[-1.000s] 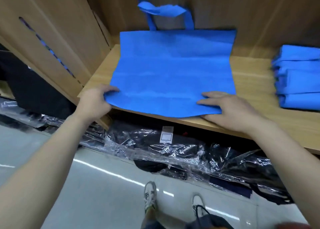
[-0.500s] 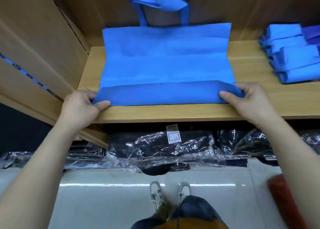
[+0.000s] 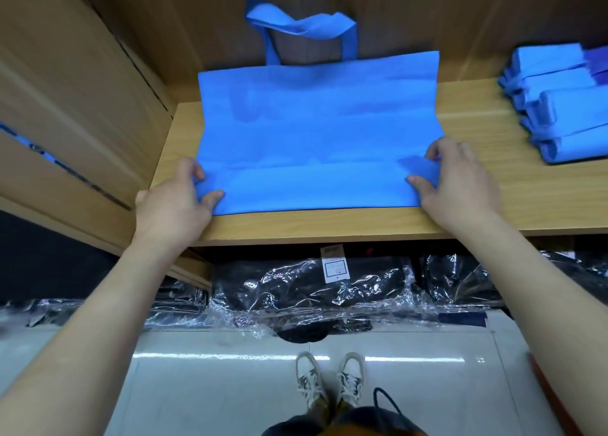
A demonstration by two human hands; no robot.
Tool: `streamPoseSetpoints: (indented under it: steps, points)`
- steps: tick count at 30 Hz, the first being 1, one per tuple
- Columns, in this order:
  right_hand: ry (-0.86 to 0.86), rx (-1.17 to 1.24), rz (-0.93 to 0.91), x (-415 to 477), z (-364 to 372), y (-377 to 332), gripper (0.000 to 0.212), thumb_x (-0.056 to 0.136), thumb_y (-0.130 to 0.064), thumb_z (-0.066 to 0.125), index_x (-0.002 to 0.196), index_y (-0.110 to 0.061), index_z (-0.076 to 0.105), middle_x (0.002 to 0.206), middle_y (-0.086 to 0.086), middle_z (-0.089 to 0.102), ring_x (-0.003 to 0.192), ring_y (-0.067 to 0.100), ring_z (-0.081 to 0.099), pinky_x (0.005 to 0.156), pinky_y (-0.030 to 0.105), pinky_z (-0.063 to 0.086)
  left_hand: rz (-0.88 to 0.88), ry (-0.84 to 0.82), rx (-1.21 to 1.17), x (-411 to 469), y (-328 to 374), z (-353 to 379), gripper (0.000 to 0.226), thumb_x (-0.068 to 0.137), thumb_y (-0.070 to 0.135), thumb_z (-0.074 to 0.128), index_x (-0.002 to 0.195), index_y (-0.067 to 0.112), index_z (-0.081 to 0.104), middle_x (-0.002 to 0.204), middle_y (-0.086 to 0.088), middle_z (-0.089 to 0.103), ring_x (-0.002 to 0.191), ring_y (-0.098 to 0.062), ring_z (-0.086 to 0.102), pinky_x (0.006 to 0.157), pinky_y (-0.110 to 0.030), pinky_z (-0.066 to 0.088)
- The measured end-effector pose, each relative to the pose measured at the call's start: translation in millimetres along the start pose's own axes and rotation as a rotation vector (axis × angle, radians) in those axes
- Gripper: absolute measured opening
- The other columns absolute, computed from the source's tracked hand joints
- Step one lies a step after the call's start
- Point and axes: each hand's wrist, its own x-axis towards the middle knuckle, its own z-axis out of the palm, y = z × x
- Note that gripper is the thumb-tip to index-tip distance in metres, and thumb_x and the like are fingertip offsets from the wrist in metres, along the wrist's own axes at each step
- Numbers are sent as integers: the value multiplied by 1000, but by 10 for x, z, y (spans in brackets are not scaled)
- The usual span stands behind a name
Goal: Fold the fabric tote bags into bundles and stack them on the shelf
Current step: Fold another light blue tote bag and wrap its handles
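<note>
A blue fabric tote bag lies flat on the wooden shelf, its handles standing against the back wall. Its near edge is folded over into a band along the front. My left hand pinches the band's left end between thumb and fingers. My right hand pinches the right end the same way. A stack of folded blue bundles rests on the shelf at the far right.
Wooden panels lean at the left of the shelf. Below the shelf lie dark garments in clear plastic wrap. My shoes stand on the glossy floor. Bare shelf shows between the bag and the stack.
The bag's near edge was folded over into a band, and both hands shifted inward to pinch its ends. The view tilted to face the shelf squarely.
</note>
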Motion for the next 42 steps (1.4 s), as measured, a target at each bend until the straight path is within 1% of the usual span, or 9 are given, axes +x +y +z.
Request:
streamPoseSetpoints:
  steps: [5, 8, 14, 18, 22, 25, 28, 35, 42]
  points:
    - [83, -167, -280, -51, 69, -4, 50, 82, -12, 65, 127, -30, 54, 144, 1, 43, 139, 23, 30, 104, 52, 20, 546, 31, -17, 105, -131, 150, 41, 89, 4, 53, 121, 26, 65, 136, -4, 55, 131, -27, 42, 103, -52, 39]
    - [-159, -200, -416, -30, 95, 73, 61, 84, -1, 46, 137, -30, 50, 151, -6, 40, 145, 14, 26, 116, 41, 7, 530, -217, -145, 61, -191, 181, 48, 94, 30, 35, 142, 31, 45, 153, 8, 34, 146, -17, 24, 118, -33, 18]
    - [-368, -66, -525, -80, -49, 318, 74, 81, -76, 24, 146, -42, 31, 154, -24, 20, 144, -3, 12, 119, 30, 12, 544, -330, -73, -156, -317, 44, 85, 74, 78, 49, 147, 45, 22, 155, 28, 7, 145, 5, 1, 117, -23, 8]
    - [-426, 66, -599, -193, -113, 428, 73, 77, -52, 72, 142, -41, 39, 150, -25, 28, 142, -5, 19, 118, 29, 20, 600, -244, -80, -345, -539, 25, 75, 79, 20, 79, 143, 38, 43, 151, 23, 32, 141, 6, 20, 115, -13, 14]
    - [-555, 454, -409, -254, -244, 406, 50, 79, -2, 74, 120, -29, 65, 131, -21, 54, 129, -12, 39, 108, 7, 25, 283, -299, -506, -370, -599, -140, 39, 86, -2, 66, 114, 24, 70, 118, 22, 66, 114, 13, 53, 98, -3, 35]
    - [-553, 659, -156, -202, -316, 392, 27, 72, -21, 78, 97, -31, 77, 109, -21, 69, 106, -10, 59, 96, 4, 37, 4, -312, -855, -289, -519, -182, 15, 90, 7, 62, 98, 16, 71, 83, 21, 72, 75, 9, 64, 69, -3, 45]
    - [-357, 786, -9, -146, -292, 360, 15, 69, -26, 78, 81, -19, 73, 75, -21, 69, 71, -8, 57, 69, 4, 42, -122, -232, -1014, -248, -419, -140, 12, 94, 14, 58, 100, 15, 69, 86, 19, 72, 74, 6, 66, 65, -8, 49]
    - [124, 438, 26, -73, -53, 86, 14, 85, -23, 72, 94, -15, 64, 85, -1, 61, 77, 15, 54, 68, 22, 38, -104, 137, -540, -74, -301, 42, 41, 98, 36, 52, 78, 1, 55, 70, -16, 58, 70, -35, 52, 60, -39, 34]
    - [87, 73, 114, -26, 61, -148, 41, 91, -43, 60, 119, -14, 52, 98, 22, 65, 95, 43, 58, 73, 42, 41, -150, 90, -123, 21, -318, 84, 51, 96, 51, 45, 65, 12, 39, 61, -6, 43, 70, -35, 45, 59, -38, 32]
